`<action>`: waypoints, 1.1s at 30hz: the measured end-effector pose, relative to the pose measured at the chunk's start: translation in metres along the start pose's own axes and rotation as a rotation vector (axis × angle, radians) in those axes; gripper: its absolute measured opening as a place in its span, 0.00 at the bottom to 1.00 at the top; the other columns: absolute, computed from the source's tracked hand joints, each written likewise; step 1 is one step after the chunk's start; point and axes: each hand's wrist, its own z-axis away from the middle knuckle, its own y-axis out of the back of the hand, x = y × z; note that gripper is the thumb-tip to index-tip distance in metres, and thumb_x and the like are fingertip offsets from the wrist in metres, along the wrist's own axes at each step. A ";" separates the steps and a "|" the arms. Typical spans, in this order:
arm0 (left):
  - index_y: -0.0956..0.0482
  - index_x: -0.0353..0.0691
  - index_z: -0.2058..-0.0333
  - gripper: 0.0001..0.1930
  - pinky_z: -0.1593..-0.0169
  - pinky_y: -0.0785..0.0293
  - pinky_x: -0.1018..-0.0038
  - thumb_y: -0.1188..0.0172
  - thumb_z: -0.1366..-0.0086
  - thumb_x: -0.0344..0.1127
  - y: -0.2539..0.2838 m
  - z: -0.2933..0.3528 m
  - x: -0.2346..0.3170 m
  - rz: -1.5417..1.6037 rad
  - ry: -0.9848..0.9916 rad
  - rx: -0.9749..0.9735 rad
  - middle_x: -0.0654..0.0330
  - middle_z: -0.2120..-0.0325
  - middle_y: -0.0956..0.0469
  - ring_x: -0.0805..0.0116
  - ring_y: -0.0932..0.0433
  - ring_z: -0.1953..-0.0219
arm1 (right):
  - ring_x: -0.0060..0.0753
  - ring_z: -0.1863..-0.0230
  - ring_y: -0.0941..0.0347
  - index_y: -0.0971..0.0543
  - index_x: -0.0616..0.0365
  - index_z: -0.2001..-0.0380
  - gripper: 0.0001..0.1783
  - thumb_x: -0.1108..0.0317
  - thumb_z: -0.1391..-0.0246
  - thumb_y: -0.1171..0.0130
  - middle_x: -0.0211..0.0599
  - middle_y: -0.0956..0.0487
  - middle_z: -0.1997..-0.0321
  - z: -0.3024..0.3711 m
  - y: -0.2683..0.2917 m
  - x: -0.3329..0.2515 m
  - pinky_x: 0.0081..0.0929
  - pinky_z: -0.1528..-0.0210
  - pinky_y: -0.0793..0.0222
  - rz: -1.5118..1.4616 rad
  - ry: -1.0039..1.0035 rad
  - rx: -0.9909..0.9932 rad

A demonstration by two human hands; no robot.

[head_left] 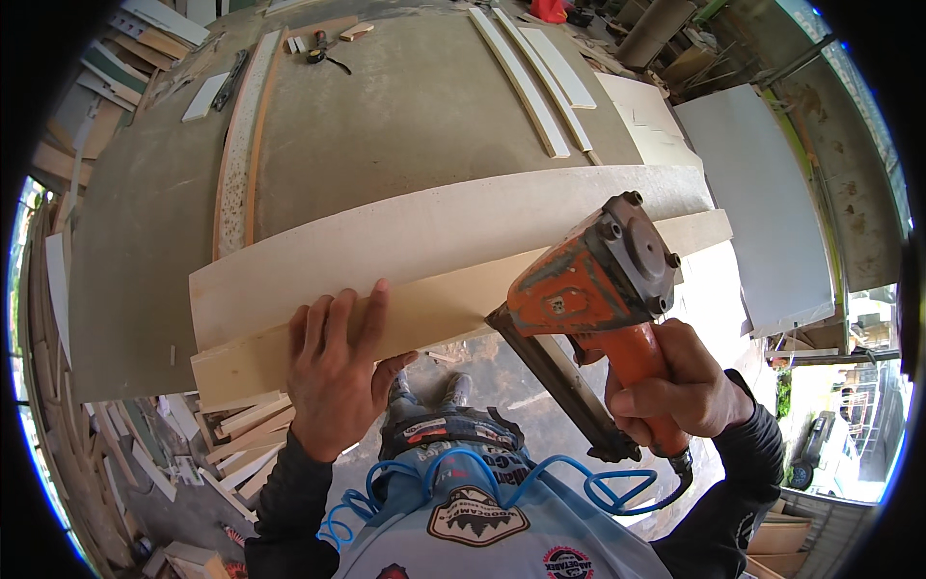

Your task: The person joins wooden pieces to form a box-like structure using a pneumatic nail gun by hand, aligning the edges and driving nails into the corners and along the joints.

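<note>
My right hand (680, 386) is wrapped round the handle of an orange and black air nail gun (584, 280). The gun's nose meets the edge of a pale wooden strip (434, 294), and its long magazine slants down toward me. A coiled blue air hose (617, 492) runs across my front near the gun's handle. On the left, my left hand (338, 362) lies over the strip, fingers on its upper face and thumb under the near edge, gripping it. Along the strip's far side runs a wide whitish board (405, 227), the two seeming to meet along their length.
A large grey-brown worktable (386, 116) stretches ahead. Long white strips (521, 82) lie at its far right, a long narrow board (241, 145) at left. A tape measure (316, 55) sits at the back. Wood offcuts (251, 434) pile below left; a white panel (757, 203) stands right.
</note>
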 end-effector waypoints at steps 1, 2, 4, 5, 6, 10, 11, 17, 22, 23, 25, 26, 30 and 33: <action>0.29 0.39 0.38 0.33 0.46 0.35 0.51 0.41 0.36 0.54 0.000 0.000 0.000 0.007 -0.001 0.002 0.47 0.51 0.30 0.45 0.31 0.50 | 0.23 0.85 0.24 0.28 0.76 0.54 0.21 0.71 0.48 0.41 0.36 0.21 0.80 0.001 -0.001 0.000 0.19 0.81 0.29 -0.003 0.000 0.006; 0.29 0.39 0.38 0.33 0.46 0.35 0.51 0.41 0.36 0.54 0.000 0.001 0.000 0.014 -0.002 0.004 0.47 0.51 0.30 0.45 0.31 0.50 | 0.23 0.85 0.24 0.28 0.76 0.54 0.21 0.71 0.48 0.41 0.36 0.21 0.80 0.001 -0.002 -0.001 0.19 0.81 0.29 -0.006 0.001 0.011; 0.29 0.40 0.38 0.33 0.46 0.35 0.51 0.41 0.35 0.54 -0.001 0.001 0.000 0.024 -0.006 0.008 0.47 0.52 0.30 0.45 0.31 0.50 | 0.23 0.84 0.24 0.29 0.76 0.53 0.22 0.71 0.48 0.40 0.36 0.22 0.80 0.001 -0.003 0.000 0.19 0.81 0.29 -0.006 -0.009 0.009; 0.29 0.40 0.38 0.33 0.46 0.35 0.51 0.41 0.35 0.54 -0.001 0.001 0.000 0.028 -0.006 0.013 0.47 0.52 0.30 0.45 0.31 0.50 | 0.23 0.84 0.24 0.29 0.76 0.52 0.22 0.71 0.48 0.40 0.36 0.22 0.80 0.001 -0.004 0.001 0.19 0.81 0.29 -0.006 -0.014 0.007; 0.29 0.40 0.38 0.33 0.46 0.35 0.51 0.41 0.35 0.54 -0.002 0.000 -0.001 0.030 -0.008 0.019 0.47 0.52 0.30 0.45 0.31 0.50 | 0.23 0.84 0.24 0.29 0.76 0.52 0.22 0.72 0.48 0.40 0.36 0.22 0.80 0.002 -0.005 0.001 0.20 0.80 0.29 -0.010 -0.016 0.012; 0.29 0.39 0.38 0.33 0.45 0.36 0.51 0.43 0.34 0.54 -0.001 0.002 -0.001 0.045 -0.004 0.010 0.48 0.52 0.30 0.47 0.31 0.51 | 0.24 0.83 0.24 0.29 0.75 0.52 0.22 0.72 0.48 0.41 0.37 0.22 0.79 0.002 -0.007 0.001 0.20 0.80 0.29 -0.039 -0.012 0.031; 0.30 0.39 0.37 0.33 0.44 0.37 0.52 0.44 0.34 0.54 -0.001 0.002 -0.001 0.045 -0.005 0.009 0.48 0.52 0.30 0.48 0.32 0.50 | 0.24 0.83 0.24 0.29 0.75 0.52 0.22 0.72 0.48 0.41 0.37 0.22 0.79 0.002 -0.008 0.001 0.21 0.80 0.30 -0.048 -0.009 0.036; 0.30 0.38 0.37 0.32 0.43 0.38 0.52 0.45 0.33 0.54 0.001 0.000 -0.001 0.042 -0.005 -0.004 0.48 0.53 0.31 0.49 0.32 0.50 | 0.24 0.83 0.25 0.29 0.75 0.52 0.22 0.72 0.49 0.41 0.37 0.22 0.78 0.002 -0.008 -0.003 0.20 0.80 0.30 -0.039 -0.037 0.047; 0.30 0.38 0.37 0.32 0.44 0.38 0.52 0.45 0.33 0.54 -0.001 0.000 0.000 0.041 -0.007 -0.005 0.47 0.52 0.31 0.49 0.32 0.50 | 0.23 0.84 0.25 0.29 0.75 0.52 0.23 0.71 0.49 0.41 0.37 0.22 0.79 0.003 -0.008 0.000 0.21 0.80 0.30 -0.042 -0.033 0.055; 0.30 0.38 0.37 0.32 0.44 0.38 0.51 0.45 0.33 0.53 -0.001 0.000 0.000 0.039 -0.009 -0.005 0.47 0.52 0.31 0.49 0.32 0.50 | 0.23 0.84 0.25 0.29 0.75 0.52 0.23 0.71 0.49 0.41 0.37 0.22 0.79 0.003 -0.008 0.000 0.21 0.81 0.30 -0.040 -0.033 0.056; 0.30 0.38 0.37 0.32 0.44 0.38 0.51 0.45 0.33 0.53 -0.001 0.001 0.000 0.034 -0.007 -0.004 0.48 0.52 0.31 0.49 0.32 0.50 | 0.23 0.84 0.25 0.28 0.75 0.53 0.22 0.71 0.49 0.41 0.37 0.22 0.79 0.004 -0.009 -0.001 0.21 0.81 0.30 -0.047 0.007 0.058; 0.30 0.38 0.37 0.32 0.44 0.38 0.51 0.45 0.33 0.53 -0.001 0.001 0.000 0.034 -0.007 -0.003 0.48 0.52 0.31 0.49 0.32 0.50 | 0.23 0.85 0.26 0.28 0.76 0.54 0.21 0.71 0.49 0.41 0.37 0.22 0.79 0.004 -0.009 -0.001 0.21 0.81 0.30 -0.050 0.027 0.059; 0.30 0.38 0.38 0.32 0.43 0.38 0.52 0.45 0.33 0.53 0.001 -0.001 0.001 0.044 -0.001 -0.004 0.48 0.53 0.31 0.49 0.33 0.50 | 0.23 0.85 0.25 0.27 0.76 0.57 0.19 0.71 0.49 0.41 0.37 0.22 0.80 0.002 -0.008 0.002 0.20 0.81 0.30 -0.033 0.021 0.043; 0.30 0.38 0.38 0.31 0.43 0.39 0.52 0.44 0.33 0.53 0.000 0.000 0.001 0.051 0.001 -0.004 0.48 0.53 0.31 0.49 0.33 0.49 | 0.23 0.85 0.25 0.27 0.76 0.58 0.18 0.71 0.49 0.41 0.37 0.22 0.80 -0.001 -0.007 0.002 0.20 0.81 0.30 -0.017 0.019 0.020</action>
